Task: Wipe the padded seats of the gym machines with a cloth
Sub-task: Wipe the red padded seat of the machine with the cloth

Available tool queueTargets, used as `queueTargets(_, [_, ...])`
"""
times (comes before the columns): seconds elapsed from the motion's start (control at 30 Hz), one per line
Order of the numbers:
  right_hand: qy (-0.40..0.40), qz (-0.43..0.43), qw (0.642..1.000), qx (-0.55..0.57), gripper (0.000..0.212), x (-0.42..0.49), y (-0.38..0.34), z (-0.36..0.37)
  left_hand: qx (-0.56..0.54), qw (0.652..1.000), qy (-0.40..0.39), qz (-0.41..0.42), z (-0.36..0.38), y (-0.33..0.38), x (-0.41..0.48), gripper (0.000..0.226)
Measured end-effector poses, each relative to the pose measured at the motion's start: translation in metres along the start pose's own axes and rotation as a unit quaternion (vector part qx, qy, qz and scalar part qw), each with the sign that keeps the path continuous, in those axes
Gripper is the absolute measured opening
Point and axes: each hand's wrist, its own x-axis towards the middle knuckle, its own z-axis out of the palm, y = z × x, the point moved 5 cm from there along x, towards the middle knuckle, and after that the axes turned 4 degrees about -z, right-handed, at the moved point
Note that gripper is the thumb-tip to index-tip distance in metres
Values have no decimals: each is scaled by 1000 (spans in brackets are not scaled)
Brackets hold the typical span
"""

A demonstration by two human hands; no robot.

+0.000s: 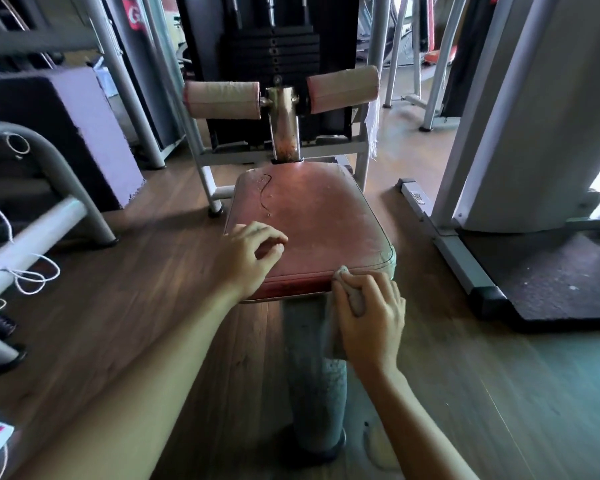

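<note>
**A:** Looking through the head view, what are the hands doing?

**B:** The right hand (369, 320) is gripping the cloth (355, 299), fingers curled round a bunched wad of it. It is pressing that wad against the near front rim of the red seat (319, 220), toward the right corner. A loose tail of cloth is hanging below the hand, beside the grey support column (312, 375). The left hand (253, 252) is resting on the seat's near-left part with its fingers loosely curled, holding nothing. The two hands are sitting apart.

**A:** So what is worrying you?

**B:** Mostly coverage. The cloth is balled small, so I judge each pass is touching only a narrow strip, and streaks could be getting missed. Pale flecks are showing across the top, and most of them are lying away from the cloth.

**A:** And the left hand?

**B:** It is covering a patch, which risks being skipped unless the hand lifts.

**A:** Anything about the seat itself?

**B:** A dark crack (265, 192) is running near the far-left corner, and the right front edge is looking worn. A hard wipe could be snagging there and pulling the cover open further.

**A:** And that dangling tail?

**B:** It is hanging next to the speckled column, so it may be picking up grime and carrying it back onto the padding.
</note>
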Motion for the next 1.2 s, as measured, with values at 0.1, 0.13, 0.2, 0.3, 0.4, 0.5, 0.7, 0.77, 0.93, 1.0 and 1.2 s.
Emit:
queueTargets(0.1, [-7, -4, 1000, 7, 9, 42, -5, -22, -10, 1000, -7, -20, -2, 3, -2, 23])
queueTargets(0.13, [-11, -6, 1000, 5, 9, 59, -7, -24, -13, 1000, -8, -25, -2, 3, -2, 23])
queueTargets(0.2, [-39, -20, 999, -3, 12, 95, -7, -14, -11, 999, -11, -31, -3, 1, -1, 25])
queueTargets(0.3, [-178, -52, 982, -34, 17, 119, 0, 30, -7, 1000, -17, -25, -2, -3, 1, 27])
queueTargets(0.4, [-259, -104, 954, -111, 29, 98, 7, 56, -1, 1000, -16, -4, -1, -7, 1, 35])
queueTargets(0.5, [-229, -97, 964, -95, 33, 94, 10, 52, 0, 1000, -8, 5, 0, -12, 1, 35])
queueTargets(0.7, [-210, -94, 970, -81, 31, 98, 11, 53, 2, 1000, 20, -4, 1, -15, 0, 26])
queueTargets(0.77, [-221, -87, 968, -82, 31, 100, 13, 54, 10, 1000, 24, -9, 1, -13, 1, 24])
queueTargets(0.93, [-275, -95, 953, -81, 29, 109, 16, 56, 32, 999, 14, -22, 1, -10, 5, 22])
queueTargets(1.0, [-293, -99, 948, -77, 28, 113, 16, 57, 26, 999, 11, -24, 1, -9, 6, 20])
queueTargets(1.2, [-325, -114, 936, -73, 30, 121, 21, 61, -7, 999, 22, -32, -1, -13, 3, 16])
